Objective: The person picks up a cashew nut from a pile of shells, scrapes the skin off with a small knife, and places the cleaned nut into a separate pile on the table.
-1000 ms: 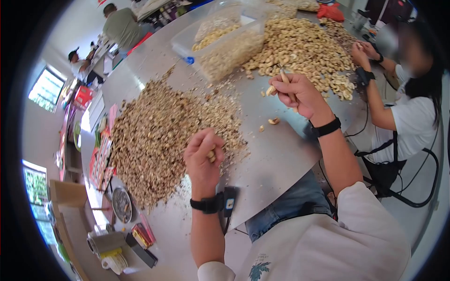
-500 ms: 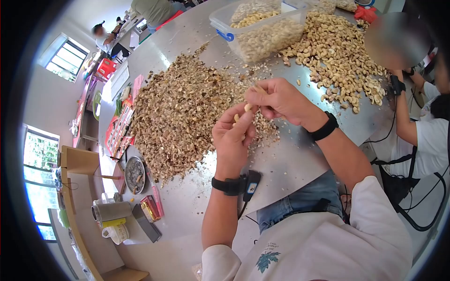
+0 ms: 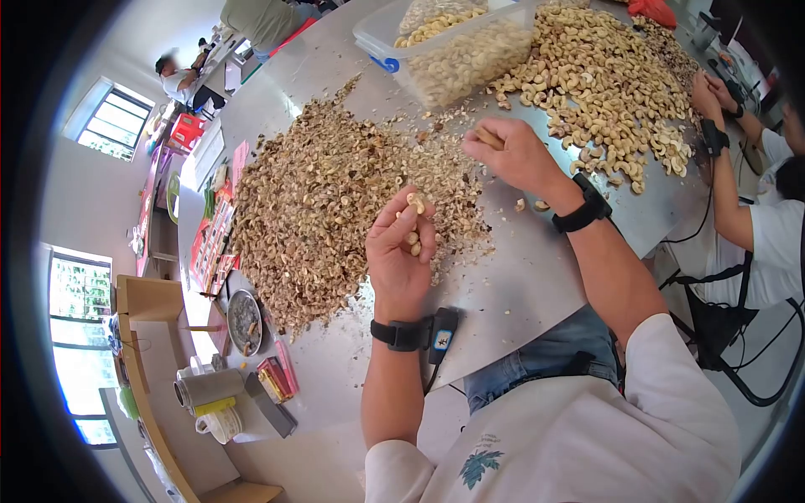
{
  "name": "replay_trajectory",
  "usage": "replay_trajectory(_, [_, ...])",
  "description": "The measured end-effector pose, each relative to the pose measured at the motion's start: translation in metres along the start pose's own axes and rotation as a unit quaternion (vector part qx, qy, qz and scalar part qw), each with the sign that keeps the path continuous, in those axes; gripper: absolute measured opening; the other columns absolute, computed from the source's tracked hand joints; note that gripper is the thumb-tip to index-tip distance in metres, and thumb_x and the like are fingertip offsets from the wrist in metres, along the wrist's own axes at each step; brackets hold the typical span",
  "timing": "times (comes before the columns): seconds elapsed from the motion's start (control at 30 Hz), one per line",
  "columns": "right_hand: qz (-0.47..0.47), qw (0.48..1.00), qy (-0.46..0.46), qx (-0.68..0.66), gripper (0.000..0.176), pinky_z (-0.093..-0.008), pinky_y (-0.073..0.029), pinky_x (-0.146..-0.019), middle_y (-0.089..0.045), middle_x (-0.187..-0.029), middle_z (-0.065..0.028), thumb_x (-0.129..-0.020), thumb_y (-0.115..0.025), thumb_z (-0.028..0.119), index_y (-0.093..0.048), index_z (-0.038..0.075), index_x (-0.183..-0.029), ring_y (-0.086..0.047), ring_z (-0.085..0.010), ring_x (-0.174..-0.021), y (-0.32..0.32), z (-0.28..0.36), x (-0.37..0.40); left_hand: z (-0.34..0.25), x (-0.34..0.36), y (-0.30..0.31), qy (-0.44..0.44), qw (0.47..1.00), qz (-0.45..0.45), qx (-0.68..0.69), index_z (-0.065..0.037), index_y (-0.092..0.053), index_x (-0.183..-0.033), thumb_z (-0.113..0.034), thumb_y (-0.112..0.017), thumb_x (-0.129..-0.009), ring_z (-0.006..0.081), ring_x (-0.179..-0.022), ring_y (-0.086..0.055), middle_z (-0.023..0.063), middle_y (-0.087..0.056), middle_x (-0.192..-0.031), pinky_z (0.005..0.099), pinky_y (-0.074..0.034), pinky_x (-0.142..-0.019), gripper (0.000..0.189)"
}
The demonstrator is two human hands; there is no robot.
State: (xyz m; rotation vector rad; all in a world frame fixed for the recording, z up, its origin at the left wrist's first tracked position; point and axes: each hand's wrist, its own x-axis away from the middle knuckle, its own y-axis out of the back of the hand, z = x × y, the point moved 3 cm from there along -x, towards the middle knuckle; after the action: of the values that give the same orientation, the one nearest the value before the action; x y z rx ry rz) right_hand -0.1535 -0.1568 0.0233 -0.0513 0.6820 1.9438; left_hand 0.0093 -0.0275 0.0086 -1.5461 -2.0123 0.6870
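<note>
Smooth grey metal tabletop [image 3: 537, 285] spans the middle. At centre, one curved, pale-cream cashew kernel [image 3: 416, 202] is pinched in my left hand [image 3: 397, 264], other kernels [image 3: 412, 240] within its curled fingers. Apart from it, upper right of centre, my right hand [image 3: 526, 159] grips a tan, rod-like piece [image 3: 489, 138].
</note>
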Motion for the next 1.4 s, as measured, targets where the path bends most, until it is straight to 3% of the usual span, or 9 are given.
replay_trajectory(0.13, [0.062,0.994,0.063,-0.068,0.034,-0.0419,-0.043,-0.060,-0.056,-0.068,-0.0162,-0.088,-0.056,0.037,-0.059,0.004,-0.082,-0.056,-0.0355,-0.066,-0.018,0.022,0.010,0.000,0.000,0.003,0.001,1.000,-0.011,0.007,0.005,-0.051,-0.117,-0.008,-0.054,-0.088,0.0112,-0.047,-0.043,0.0146,-0.060,-0.087,0.0196,-0.033,-0.040,0.032])
replay_trajectory(0.23, [0.127,0.984,0.115,0.047,0.031,-0.0444,-0.043,-0.062,-0.058,-0.071,-0.0154,-0.090,-0.052,0.035,-0.059,0.006,-0.082,-0.057,-0.0374,-0.070,-0.026,0.035,0.019,-0.003,0.000,0.004,0.000,1.000,-0.015,0.016,0.005,-0.051,-0.117,-0.008,-0.054,-0.088,0.0117,-0.048,-0.044,0.0145,-0.060,-0.087,0.0197,-0.033,-0.040,0.032])
replay_trajectory(0.63, [0.140,0.975,0.161,0.063,0.029,-0.0460,-0.043,-0.062,-0.059,-0.072,-0.0154,-0.089,-0.052,0.031,-0.059,0.005,-0.077,-0.057,-0.0374,-0.071,-0.033,0.035,0.023,-0.004,0.003,0.000,-0.014,0.999,-0.033,-0.022,0.008,-0.051,-0.118,-0.005,-0.052,-0.089,0.0133,-0.050,-0.048,0.0156,-0.061,-0.086,0.0199,-0.035,-0.040,0.033])
replay_trajectory(0.73, [0.138,0.971,0.179,0.080,0.022,-0.0402,-0.042,-0.056,-0.056,-0.069,-0.0157,-0.088,-0.056,0.024,-0.060,0.003,-0.084,-0.056,-0.0347,-0.065,-0.032,0.035,0.023,-0.004,0.002,0.000,-0.009,0.999,-0.031,-0.020,0.009,-0.050,-0.118,-0.005,-0.050,-0.089,0.0132,-0.051,-0.049,0.0157,-0.061,-0.086,0.0201,-0.036,-0.040,0.033])
replay_trajectory(1.03, [-0.031,0.983,0.143,0.108,0.019,-0.0430,-0.046,-0.064,-0.058,-0.077,-0.0103,-0.083,-0.060,0.024,-0.058,0.006,-0.078,-0.059,-0.0326,-0.074,-0.026,0.037,0.021,0.000,0.002,0.009,0.032,0.997,-0.046,0.048,0.008,-0.049,-0.118,-0.007,-0.049,-0.087,0.0147,-0.052,-0.046,0.0161,-0.058,-0.087,0.0215,-0.036,-0.041,0.034])
replay_trajectory(1.13, [-0.100,0.964,0.211,0.130,0.014,-0.0396,-0.044,-0.058,-0.055,-0.071,-0.0121,-0.083,-0.062,0.017,-0.058,0.005,-0.078,-0.055,-0.0322,-0.067,-0.019,0.026,0.016,0.000,0.001,0.004,0.042,0.996,-0.004,0.083,0.005,-0.051,-0.115,-0.014,-0.051,-0.090,0.0141,-0.051,-0.046,0.0143,-0.058,-0.085,0.0220,-0.036,-0.039,0.032])
replay_trajectory(1.23, [-0.101,0.982,0.124,0.101,0.016,-0.0409,-0.044,-0.061,-0.054,-0.071,-0.0135,-0.083,-0.061,0.019,-0.058,0.004,-0.076,-0.055,-0.0322,-0.068,-0.009,0.016,0.012,-0.002,0.005,0.000,0.034,0.997,-0.014,0.063,0.003,-0.054,-0.113,-0.017,-0.051,-0.091,0.0135,-0.048,-0.045,0.0124,-0.058,-0.083,0.0223,-0.035,-0.038,0.029])
replay_trajectory(1.33, [-0.167,0.939,0.172,0.247,0.019,-0.0414,-0.045,-0.064,-0.054,-0.071,-0.0141,-0.084,-0.059,0.020,-0.059,0.003,-0.075,-0.056,-0.0323,-0.069,0.012,0.001,0.001,-0.001,0.003,0.002,0.029,0.999,-0.024,0.022,0.001,-0.055,-0.108,-0.020,-0.051,-0.092,0.0130,-0.046,-0.044,0.0114,-0.058,-0.080,0.0219,-0.034,-0.037,0.027])
replay_trajectory(1.4, [-0.183,0.965,0.000,0.189,0.021,-0.0403,-0.045,-0.065,-0.057,-0.074,-0.0142,-0.083,-0.059,0.021,-0.060,0.002,-0.076,-0.057,-0.0316,-0.071,0.056,0.000,-0.002,-0.002,0.005,0.002,0.036,0.998,-0.014,0.041,-0.001,-0.056,-0.105,-0.023,-0.051,-0.092,0.0126,-0.046,-0.046,0.0112,-0.058,-0.078,0.0208,-0.033,-0.035,0.026])
